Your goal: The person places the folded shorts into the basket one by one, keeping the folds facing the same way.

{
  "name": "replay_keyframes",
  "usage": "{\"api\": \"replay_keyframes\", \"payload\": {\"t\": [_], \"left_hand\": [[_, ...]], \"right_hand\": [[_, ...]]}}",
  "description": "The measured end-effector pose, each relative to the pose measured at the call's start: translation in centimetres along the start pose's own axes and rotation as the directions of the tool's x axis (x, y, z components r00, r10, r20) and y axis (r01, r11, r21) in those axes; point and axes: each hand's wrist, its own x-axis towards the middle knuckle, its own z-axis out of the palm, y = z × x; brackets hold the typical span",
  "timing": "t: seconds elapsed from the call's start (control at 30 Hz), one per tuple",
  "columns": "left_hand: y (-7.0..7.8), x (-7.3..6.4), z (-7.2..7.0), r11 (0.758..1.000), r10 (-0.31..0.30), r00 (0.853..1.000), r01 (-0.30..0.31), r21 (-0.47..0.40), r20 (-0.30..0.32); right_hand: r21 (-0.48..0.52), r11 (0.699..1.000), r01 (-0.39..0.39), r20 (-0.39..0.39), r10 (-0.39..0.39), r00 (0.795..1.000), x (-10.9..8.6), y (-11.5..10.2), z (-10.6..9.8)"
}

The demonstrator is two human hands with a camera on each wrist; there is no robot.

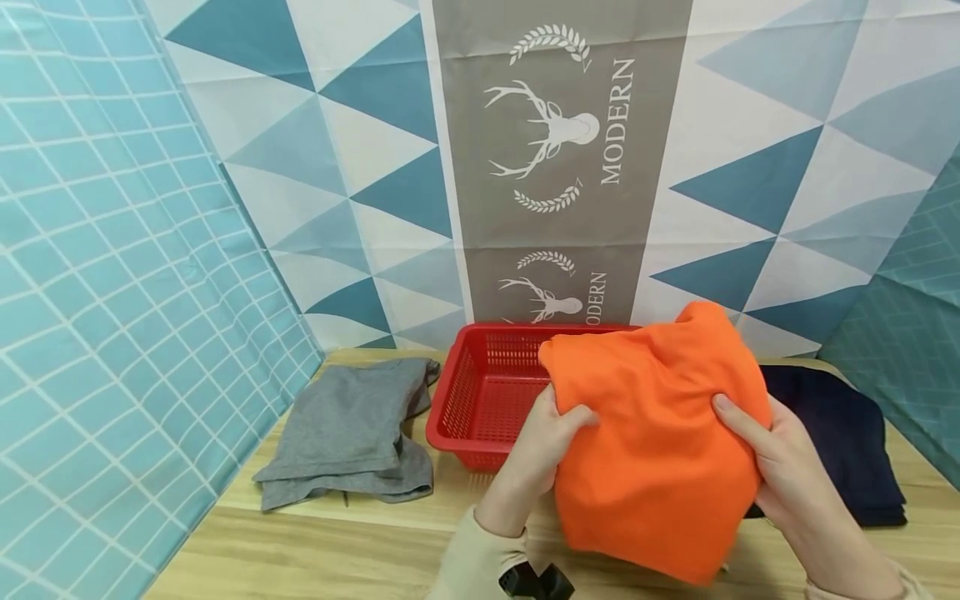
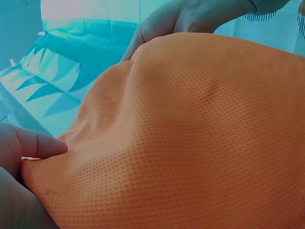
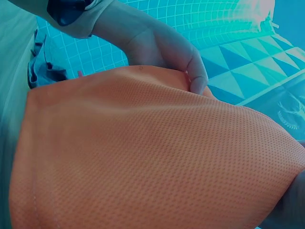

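Observation:
A bright orange mesh garment (image 1: 652, 450), bunched and folded, is held up between both hands, in front of the red basket (image 1: 442, 408). My left hand (image 1: 543, 433) grips its left edge, thumb on the near face and fingers behind. On the right side, my right hand (image 1: 787, 467) pinches the cloth with the thumb lying on top; its other fingers are mostly hidden behind. The left wrist view shows the garment's perforated weave (image 2: 190, 119) up close. A stitched hem (image 3: 35, 191) runs down one edge in the right wrist view.
A folded grey garment (image 1: 345, 425) lies on the wooden table (image 1: 360, 550) left of the basket. Dark navy clothing (image 1: 847, 442) lies at the right, partly behind my right hand. Patterned cloth (image 1: 555, 167) hangs behind the table, and blue tiled sheeting (image 1: 112, 250) bounds the left.

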Motion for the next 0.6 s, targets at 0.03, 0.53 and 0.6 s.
{"api": "replay_keyframes", "payload": {"t": [0.03,0.53,0.6], "left_hand": [[0.0,0.1,-0.1,1.000,0.000,1.000,0.000,0.008,-0.002],[0.0,1.0,-2.2,0.997,0.026,0.997,-0.021,0.080,-0.073],[-0.1,1.1,-2.5,0.995,0.027,0.996,-0.019,0.096,-0.088]], "right_hand": [[-0.001,1.000,0.001,0.005,-0.001,1.000,0.1,0.1,0.1],[-0.023,1.000,0.007,0.030,-0.006,1.000,2.2,1.6,1.9],[-0.027,1.000,0.006,0.033,-0.005,0.999,2.5,1.8,2.1]]}}
